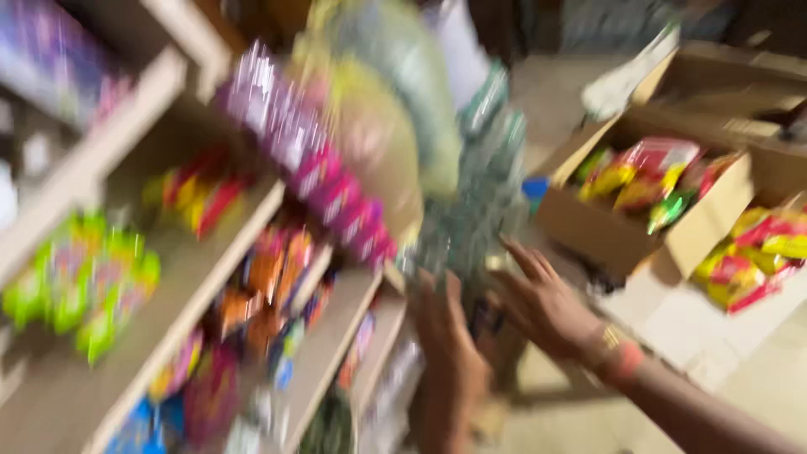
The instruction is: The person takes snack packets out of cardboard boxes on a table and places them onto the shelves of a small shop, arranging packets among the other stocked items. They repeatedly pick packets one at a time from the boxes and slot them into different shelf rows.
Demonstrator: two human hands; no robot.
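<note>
Wooden shelves (pixel 210 277) fill the left side, slanted in view, stacked with blurred bright packets: green ones (pixel 80 282) far left, red and yellow ones (pixel 202 193) higher up, orange ones (pixel 273 269) in the middle. Whole frame is heavily motion-blurred.

Left hand (pixel 445 336) is raised, fingers (pixel 441 290) pointing up into the bottom of a hanging bundle of pale green packets (pixel 479 202). The fingertips look to be touching the bundle's lower edge, but blur hides whether they grip it; cannot tell.

Right hand (pixel 542 303) is just right of the same bundle, fingers (pixel 525 256) spread and loose, not clenched, tips near the bundle's lower right side. Contact cannot be told. A bracelet (pixel 618 353) sits on that wrist.

A strip of pink packets (pixel 324 172) hangs up and left of the left hand's fingers, well apart from them. A cardboard box (pixel 622 235) of red, yellow and green packets stands to the right of the right hand, apart from it, with more red and yellow packets (pixel 756 256) beyond.
</note>
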